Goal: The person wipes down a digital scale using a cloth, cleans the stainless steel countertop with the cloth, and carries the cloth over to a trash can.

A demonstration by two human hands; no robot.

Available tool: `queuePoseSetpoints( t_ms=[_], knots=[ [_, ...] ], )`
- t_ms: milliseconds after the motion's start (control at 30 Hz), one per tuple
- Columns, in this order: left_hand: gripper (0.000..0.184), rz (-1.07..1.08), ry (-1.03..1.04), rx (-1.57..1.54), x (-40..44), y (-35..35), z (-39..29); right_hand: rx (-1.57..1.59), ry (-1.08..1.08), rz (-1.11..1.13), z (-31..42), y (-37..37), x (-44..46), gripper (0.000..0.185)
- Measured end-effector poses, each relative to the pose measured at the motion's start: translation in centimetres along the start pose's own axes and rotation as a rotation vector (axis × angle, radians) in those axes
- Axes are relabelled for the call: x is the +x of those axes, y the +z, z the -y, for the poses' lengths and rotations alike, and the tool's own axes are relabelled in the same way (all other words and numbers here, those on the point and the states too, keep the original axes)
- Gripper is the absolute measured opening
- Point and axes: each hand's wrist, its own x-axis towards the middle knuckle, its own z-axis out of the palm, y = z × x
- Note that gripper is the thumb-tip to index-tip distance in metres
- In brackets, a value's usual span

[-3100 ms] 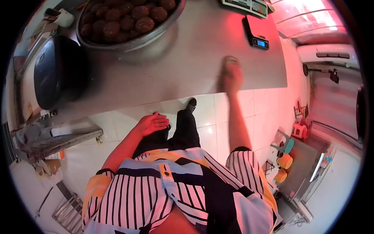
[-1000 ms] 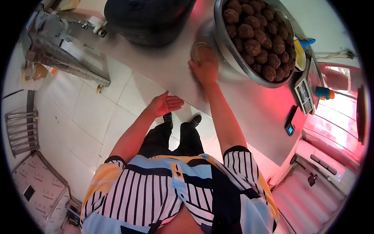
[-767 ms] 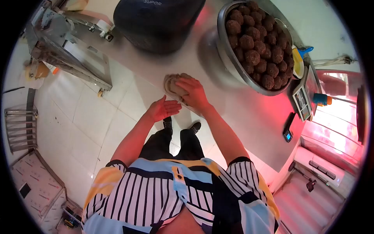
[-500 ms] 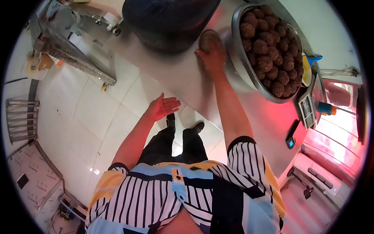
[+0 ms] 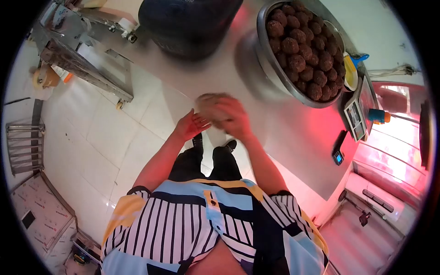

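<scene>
My right hand [image 5: 231, 117] is wrapped over a brownish, rounded lump [image 5: 211, 101], smeared by motion, so its kind is unclear. It hangs just past the near edge of the metal table [image 5: 279, 133]. Close beneath and to the left is my left hand [image 5: 189, 126], palm turned up, fingers stretched out, with nothing seen in it. Whether the lump touches the left fingers I cannot tell. On the table at the right stands a large metal bowl [image 5: 299, 97] heaped with dark brown balls [image 5: 298, 63].
A big black tub [image 5: 188, 27] stands at the back of the table. Along the right are a yellow scraper with a blue handle [image 5: 351, 73], a scale [image 5: 355, 119] and a small black device [image 5: 339, 153]. A wheeled metal frame [image 5: 87, 73] stands at the left.
My right hand has lifted the brownish lump from the tabletop beside the bowl and brought it down and left to my left hand. My left hand has barely moved.
</scene>
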Motion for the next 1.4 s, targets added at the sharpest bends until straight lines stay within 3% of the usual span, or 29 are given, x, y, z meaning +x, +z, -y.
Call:
queuePoseSetpoints(
  t_ms=[33,67,100,200,233,300,400,433,500,533,600,667,800,867,933,1033,1100,1167,1233,1267,1333,1400],
  knots=[
    [0.054,-0.161,-0.070,-0.054,0.1,0.5,0.1,-0.025,0.051,-0.082,-0.9,-2.8,-1.2,0.040],
    [0.057,-0.321,-0.139,-0.105,0.2,0.9,0.1,-0.051,0.337,-0.117,-1.4,-5.7,-2.8,0.042],
    [0.065,-0.322,-0.133,-0.058,0.3,1.0,0.3,-0.157,0.437,-0.131,-4.4,-7.8,-4.4,0.052],
    [0.059,-0.364,-0.174,-0.071,0.8,1.6,0.5,-0.688,0.358,-0.185,-3.9,-6.8,-3.6,0.070],
    [0.059,-0.347,-0.168,-0.072,1.4,1.5,0.5,-0.590,0.310,-0.125,-3.8,-5.1,-2.6,0.085],
    [0.058,-0.332,-0.171,-0.079,0.9,0.8,1.0,-0.527,0.170,-0.024,-3.0,0.3,-1.6,0.079],
    [0.049,0.027,-0.143,-0.247,0.6,-5.9,1.5,-0.598,0.003,-0.039,1.0,6.5,-0.4,0.040],
    [0.043,-0.191,-0.032,-0.092,-0.5,-0.7,1.3,-0.560,-0.069,-0.121,0.9,8.0,-0.9,0.031],
    [0.044,-0.202,0.000,0.151,-2.6,-5.5,1.6,-0.414,-0.141,-0.007,1.3,8.7,-3.0,0.034],
    [0.045,-0.169,-0.021,0.194,-2.9,-6.0,1.7,-0.115,-0.032,0.024,-0.4,10.7,-5.1,0.040],
    [0.046,-0.081,-0.098,0.199,-3.7,-4.9,1.5,0.265,0.308,-0.045,2.4,7.5,-6.7,0.044],
    [0.048,-0.065,-0.224,0.108,-3.2,-2.2,1.5,0.993,0.916,-0.141,4.4,0.8,-7.7,0.041],
    [0.057,-0.169,-0.414,0.088,-1.1,2.1,3.1,1.738,0.880,-0.184,0.5,-15.0,-14.7,0.025],
    [0.057,-0.157,-0.445,0.144,0.0,3.0,3.6,0.700,0.887,-0.403,-6.2,-21.3,-19.7,0.050],
    [0.057,-0.164,-0.455,0.187,0.9,3.8,3.7,-0.499,0.761,-0.605,-8.9,-25.2,-23.0,0.070],
    [0.057,-0.212,-0.485,0.227,1.0,4.2,3.8,-0.874,0.665,-0.446,-11.1,-21.7,-22.4,0.071],
    [0.057,-0.255,-0.508,0.250,0.6,3.9,3.7,-1.017,0.805,-0.478,-8.5,-17.2,-19.1,0.074],
    [0.057,-0.289,-0.527,0.274,0.4,3.1,4.0,-0.805,0.576,-0.353,-5.4,-13.5,-16.0,0.065],
    [0.057,-0.356,-0.548,0.285,0.2,2.3,4.7,-0.751,0.384,-0.319,-3.2,-7.2,-13.7,0.054],
    [0.057,-0.385,-0.556,0.289,0.0,1.9,5.3,-0.871,0.233,-0.403,-3.3,-3.6,-13.7,0.051],
    [0.057,-0.368,-0.592,0.288,0.1,0.6,6.1,-0.727,0.127,-0.414,-1.5,-0.6,-12.3,0.048],
    [0.058,-0.346,-0.634,0.298,0.1,0.1,6.7,-0.406,0.254,-0.335,0.0,-1.6,-12.2,0.046]
  ],
)
